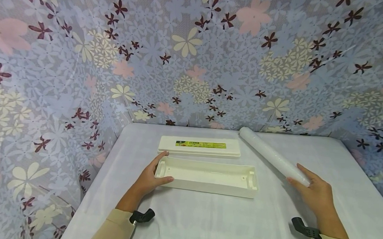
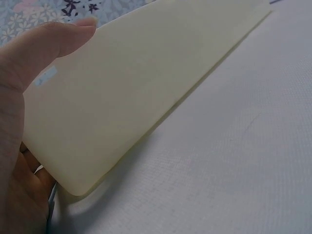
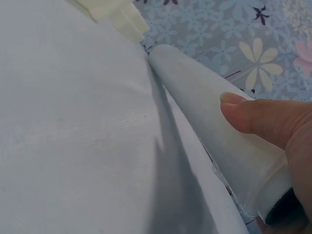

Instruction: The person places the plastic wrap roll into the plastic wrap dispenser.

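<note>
Currently I see left hand [image 1: 149,174] gripping box [image 1: 206,187], right hand [image 1: 318,195] grasping white roll [image 1: 274,155]. Lid [image 1: 200,150] off, behind box. Roll outside; loading, closing undone, I judge.

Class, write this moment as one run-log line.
left hand: grips open box by left end | right hand: holds white roll by near end | lid: beyond box, yellow label showing
</note>
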The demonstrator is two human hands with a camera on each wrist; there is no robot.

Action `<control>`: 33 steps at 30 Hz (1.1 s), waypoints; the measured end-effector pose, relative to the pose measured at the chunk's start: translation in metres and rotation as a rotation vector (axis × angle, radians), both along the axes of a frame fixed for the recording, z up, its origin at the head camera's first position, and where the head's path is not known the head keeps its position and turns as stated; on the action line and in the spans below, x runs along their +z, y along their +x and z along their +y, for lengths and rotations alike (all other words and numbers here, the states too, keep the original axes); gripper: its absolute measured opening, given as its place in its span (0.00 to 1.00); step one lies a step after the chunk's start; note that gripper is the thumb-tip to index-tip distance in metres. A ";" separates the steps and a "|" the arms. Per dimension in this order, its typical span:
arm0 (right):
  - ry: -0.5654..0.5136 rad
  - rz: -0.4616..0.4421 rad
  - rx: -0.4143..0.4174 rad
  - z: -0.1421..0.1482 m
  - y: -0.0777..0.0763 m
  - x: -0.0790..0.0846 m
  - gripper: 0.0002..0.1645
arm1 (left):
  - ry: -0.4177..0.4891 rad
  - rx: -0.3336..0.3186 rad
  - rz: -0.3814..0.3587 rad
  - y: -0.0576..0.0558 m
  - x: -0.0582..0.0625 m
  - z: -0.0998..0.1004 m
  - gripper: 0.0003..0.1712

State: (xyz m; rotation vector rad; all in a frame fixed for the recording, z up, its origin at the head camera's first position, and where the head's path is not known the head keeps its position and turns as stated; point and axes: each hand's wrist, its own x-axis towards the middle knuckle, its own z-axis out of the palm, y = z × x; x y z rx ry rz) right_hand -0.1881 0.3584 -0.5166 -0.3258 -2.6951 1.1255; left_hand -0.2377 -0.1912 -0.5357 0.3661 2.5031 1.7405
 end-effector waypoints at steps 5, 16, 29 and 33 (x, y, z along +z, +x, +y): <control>0.004 0.015 0.002 0.001 0.001 0.001 0.50 | -0.004 0.010 -0.001 -0.001 -0.001 0.001 0.62; 0.021 0.026 -0.004 0.001 0.000 0.001 0.49 | -0.015 0.020 -0.002 -0.001 -0.002 0.001 0.63; 0.020 0.052 -0.003 0.000 0.002 0.002 0.48 | -0.017 -0.011 0.021 -0.001 -0.001 -0.001 0.61; 0.005 0.054 0.001 0.000 0.004 0.004 0.48 | -0.023 -0.002 0.014 -0.002 -0.002 0.000 0.61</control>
